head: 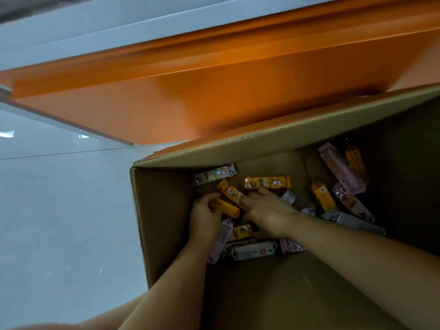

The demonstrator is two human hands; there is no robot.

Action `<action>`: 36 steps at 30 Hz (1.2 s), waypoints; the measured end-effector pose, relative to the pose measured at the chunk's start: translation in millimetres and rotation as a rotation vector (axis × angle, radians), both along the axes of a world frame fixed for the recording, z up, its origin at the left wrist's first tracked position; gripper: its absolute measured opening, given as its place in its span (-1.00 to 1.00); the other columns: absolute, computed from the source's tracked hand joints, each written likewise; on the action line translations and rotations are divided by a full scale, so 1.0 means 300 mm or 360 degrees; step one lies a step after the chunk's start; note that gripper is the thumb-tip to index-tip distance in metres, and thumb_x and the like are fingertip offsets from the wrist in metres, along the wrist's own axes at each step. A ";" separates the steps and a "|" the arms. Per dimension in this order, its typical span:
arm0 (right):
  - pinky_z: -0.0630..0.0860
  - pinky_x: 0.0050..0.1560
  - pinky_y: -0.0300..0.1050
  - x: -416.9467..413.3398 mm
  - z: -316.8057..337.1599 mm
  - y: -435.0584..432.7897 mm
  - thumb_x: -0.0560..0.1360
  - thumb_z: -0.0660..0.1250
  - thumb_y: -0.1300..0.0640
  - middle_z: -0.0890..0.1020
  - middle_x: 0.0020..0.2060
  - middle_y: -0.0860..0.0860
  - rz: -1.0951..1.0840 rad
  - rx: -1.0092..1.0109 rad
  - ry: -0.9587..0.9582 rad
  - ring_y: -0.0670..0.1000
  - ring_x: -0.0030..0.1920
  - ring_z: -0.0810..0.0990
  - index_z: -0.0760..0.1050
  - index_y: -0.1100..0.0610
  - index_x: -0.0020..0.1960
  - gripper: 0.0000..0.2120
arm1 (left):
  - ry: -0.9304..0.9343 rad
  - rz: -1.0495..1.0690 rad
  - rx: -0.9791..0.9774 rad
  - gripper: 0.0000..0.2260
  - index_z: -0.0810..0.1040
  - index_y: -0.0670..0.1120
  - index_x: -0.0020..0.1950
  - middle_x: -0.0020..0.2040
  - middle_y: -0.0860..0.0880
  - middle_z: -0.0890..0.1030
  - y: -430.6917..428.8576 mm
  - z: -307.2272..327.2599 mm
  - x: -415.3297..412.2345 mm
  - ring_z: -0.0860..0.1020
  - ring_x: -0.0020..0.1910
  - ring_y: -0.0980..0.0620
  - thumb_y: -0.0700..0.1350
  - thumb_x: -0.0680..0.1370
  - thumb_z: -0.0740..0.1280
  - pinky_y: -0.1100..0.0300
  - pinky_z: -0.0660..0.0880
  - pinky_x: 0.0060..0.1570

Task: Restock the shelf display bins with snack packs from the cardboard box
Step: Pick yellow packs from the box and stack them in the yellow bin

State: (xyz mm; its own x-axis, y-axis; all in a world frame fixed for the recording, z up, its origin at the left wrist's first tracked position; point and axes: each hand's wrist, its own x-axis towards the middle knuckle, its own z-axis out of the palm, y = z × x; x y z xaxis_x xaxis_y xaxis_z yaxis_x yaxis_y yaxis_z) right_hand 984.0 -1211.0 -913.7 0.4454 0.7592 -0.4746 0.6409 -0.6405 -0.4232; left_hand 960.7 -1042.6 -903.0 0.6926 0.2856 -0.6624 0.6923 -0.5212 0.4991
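Head view: the cardboard box (164, 210) stands open on the floor, with orange, pink and grey snack packs (266, 182) scattered across its bottom. Left hand (204, 217) curls round an orange pack (225, 207). Right hand (269, 210) is just beside it, fingers stretched nearly straight, tips touching a second orange pack (229, 189).

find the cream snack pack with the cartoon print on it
Head view: the cream pack lies in the far left corner of the cardboard box, against the far wall, just beyond the left hand and left of the long orange pack.
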 end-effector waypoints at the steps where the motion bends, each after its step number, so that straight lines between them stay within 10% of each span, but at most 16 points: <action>1: 0.15 0.26 -0.02 0.000 -0.002 -0.009 0.46 0.33 -0.12 0.38 0.25 0.04 -0.0046 0.0030 0.0012 0.07 0.27 0.33 0.53 -0.03 0.24 -0.62 | 0.0004 0.0003 -0.0009 -0.67 0.52 -0.05 0.25 0.26 -0.11 0.48 0.000 0.000 -0.002 0.50 0.16 -0.04 -0.35 0.57 0.20 0.12 0.49 0.09; 15: 0.39 0.21 -0.13 0.073 0.035 -0.290 0.40 0.45 0.06 0.41 0.25 0.05 -0.1266 0.0222 -0.0027 0.06 0.25 0.42 0.55 0.13 0.14 -0.66 | 0.0008 -0.0281 0.0046 -0.57 0.40 -0.03 0.40 0.42 -0.10 0.29 -0.045 0.014 0.017 0.47 0.24 -0.06 -0.29 0.55 0.29 0.23 0.42 0.16; 20: 0.37 0.31 -0.07 0.085 0.025 -0.271 0.38 0.48 0.00 0.22 0.38 0.03 -0.1155 0.0170 0.0023 0.08 0.36 0.30 0.44 0.06 0.22 -0.54 | -0.0154 -0.0756 0.0012 -0.42 0.27 0.05 0.48 0.46 -0.04 0.23 -0.069 0.012 0.039 0.54 0.12 0.00 -0.33 0.53 0.29 0.16 0.50 0.15; 26: 0.40 0.26 -0.03 0.115 0.032 -0.260 0.41 0.43 -0.06 0.17 0.35 0.03 -0.0898 -0.0187 -0.0066 0.06 0.34 0.22 -0.05 0.00 0.54 -0.11 | -0.0050 -0.1519 0.0701 -0.32 0.03 0.09 0.55 0.48 -0.07 0.08 -0.082 0.003 0.112 0.55 -0.01 -0.08 -0.21 0.54 0.30 0.12 0.50 -0.23; 36: 0.35 0.24 -0.11 0.109 0.009 -0.287 0.40 0.39 -0.17 0.39 0.29 0.01 -0.0973 -0.0148 -0.0174 0.01 0.29 0.30 0.27 0.07 0.40 -0.32 | -0.0082 -0.1555 0.0907 -0.40 0.26 -0.05 0.44 0.38 -0.07 0.24 -0.118 0.013 0.112 0.39 0.27 -0.11 0.17 0.49 0.33 0.03 0.41 0.13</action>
